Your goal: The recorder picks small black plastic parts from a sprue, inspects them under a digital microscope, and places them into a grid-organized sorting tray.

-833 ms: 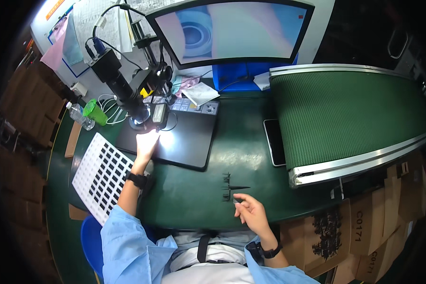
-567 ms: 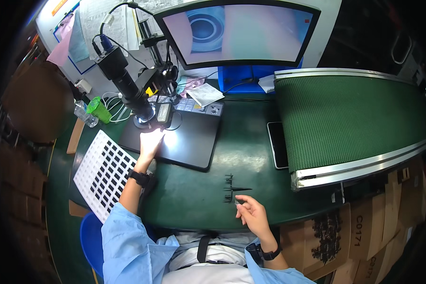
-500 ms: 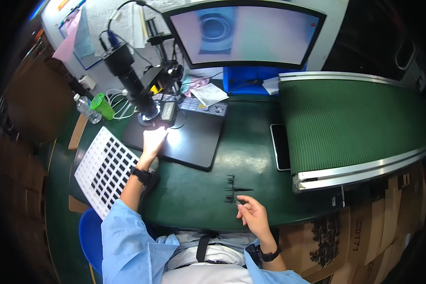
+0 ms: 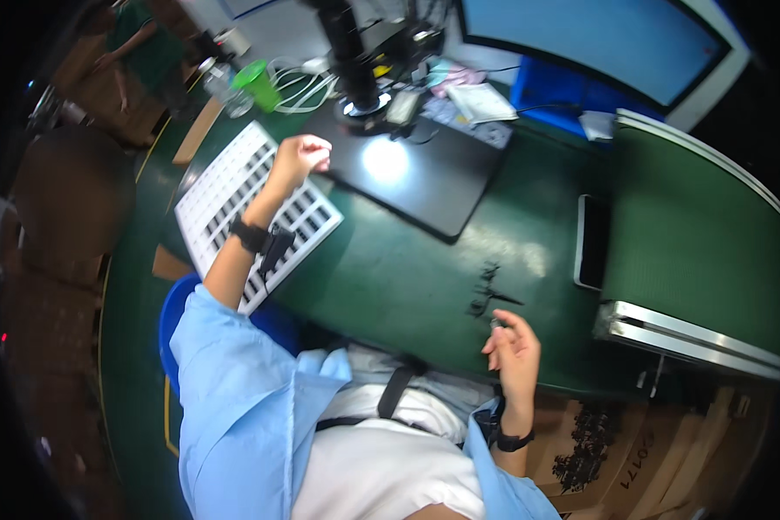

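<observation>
My left hand is closed, fingers curled together, over the far right part of a white tray with rows of dark parts. What it holds, if anything, is hidden. Just to its right lies a flat black base plate, lit by a bright spot under a microscope camera. My right hand pinches a small greyish piece at its fingertips, too small to name. Beyond those fingertips, several thin black parts lie on the green table, blurred.
A green conveyor belt with metal rails fills the right side, a phone beside it. At the back are a monitor, a green cup and a clear bottle. A person stands far left.
My left hand has left the lit spot under the microscope camera and moved left to the tray. The view has turned and shifted; my right hand keeps its pinch near the black parts.
</observation>
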A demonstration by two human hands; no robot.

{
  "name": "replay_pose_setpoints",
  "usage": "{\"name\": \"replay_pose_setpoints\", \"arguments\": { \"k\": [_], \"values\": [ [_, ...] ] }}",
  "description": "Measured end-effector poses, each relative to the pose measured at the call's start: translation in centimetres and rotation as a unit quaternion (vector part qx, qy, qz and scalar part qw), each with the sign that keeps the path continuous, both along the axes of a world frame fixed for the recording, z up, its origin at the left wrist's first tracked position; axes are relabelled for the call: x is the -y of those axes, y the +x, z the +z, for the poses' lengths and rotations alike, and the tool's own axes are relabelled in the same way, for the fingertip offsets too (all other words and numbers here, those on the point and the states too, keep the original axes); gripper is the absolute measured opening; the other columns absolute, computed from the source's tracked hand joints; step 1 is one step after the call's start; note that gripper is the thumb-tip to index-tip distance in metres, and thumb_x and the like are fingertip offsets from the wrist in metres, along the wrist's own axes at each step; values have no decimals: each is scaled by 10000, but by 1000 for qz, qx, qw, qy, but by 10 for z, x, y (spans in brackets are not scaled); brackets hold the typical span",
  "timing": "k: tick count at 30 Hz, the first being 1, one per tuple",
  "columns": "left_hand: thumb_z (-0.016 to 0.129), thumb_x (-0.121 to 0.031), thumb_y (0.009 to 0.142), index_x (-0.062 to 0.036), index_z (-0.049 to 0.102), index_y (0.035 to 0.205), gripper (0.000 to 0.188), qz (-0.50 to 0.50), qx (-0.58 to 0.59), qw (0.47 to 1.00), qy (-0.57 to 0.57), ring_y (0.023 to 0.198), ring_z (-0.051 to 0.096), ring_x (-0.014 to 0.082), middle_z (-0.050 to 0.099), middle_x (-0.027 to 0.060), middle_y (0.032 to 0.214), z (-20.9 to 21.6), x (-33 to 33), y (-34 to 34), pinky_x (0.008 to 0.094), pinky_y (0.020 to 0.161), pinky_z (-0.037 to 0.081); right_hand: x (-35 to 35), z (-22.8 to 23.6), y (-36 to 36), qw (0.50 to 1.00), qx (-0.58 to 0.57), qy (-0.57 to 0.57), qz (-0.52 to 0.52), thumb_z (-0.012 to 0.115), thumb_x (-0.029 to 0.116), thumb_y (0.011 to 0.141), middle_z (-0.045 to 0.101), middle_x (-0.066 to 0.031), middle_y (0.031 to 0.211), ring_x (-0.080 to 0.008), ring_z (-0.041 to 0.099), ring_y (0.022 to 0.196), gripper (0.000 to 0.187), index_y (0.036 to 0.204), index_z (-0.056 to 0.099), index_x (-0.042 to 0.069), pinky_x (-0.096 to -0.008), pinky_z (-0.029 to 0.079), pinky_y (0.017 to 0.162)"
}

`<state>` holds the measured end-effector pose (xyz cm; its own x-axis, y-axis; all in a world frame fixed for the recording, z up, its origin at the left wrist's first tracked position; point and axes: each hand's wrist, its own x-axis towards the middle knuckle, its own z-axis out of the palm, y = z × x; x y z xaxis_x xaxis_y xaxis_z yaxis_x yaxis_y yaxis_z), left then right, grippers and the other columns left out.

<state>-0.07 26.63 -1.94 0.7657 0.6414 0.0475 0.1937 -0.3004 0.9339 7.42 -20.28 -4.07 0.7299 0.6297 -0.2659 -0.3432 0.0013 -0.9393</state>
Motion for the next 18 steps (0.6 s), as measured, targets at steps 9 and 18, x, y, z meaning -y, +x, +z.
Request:
{"name": "replay_pose_setpoints", "arguments": {
  "k": [9,18],
  "values": [
    [645,-51,733,-3,686,913,191,168,-116,963,178,644,605,101,660,66,726,-5,-118,-133,231,606,478,-5,-2,-1,999,28,-35,5,508,54,907,550,-26,633,-23,402,448,257,1153,524,-20,-151,307,411],
    [667,-60,711,-8,642,834,135,182,-199,914,303,699,618,154,643,82,745,-30,-134,-136,265,668,494,-8,-1,-3,997,45,-61,4,506,64,911,544,-23,627,-21,395,443,249,1146,529,-16,-151,298,408]
  ]
}}
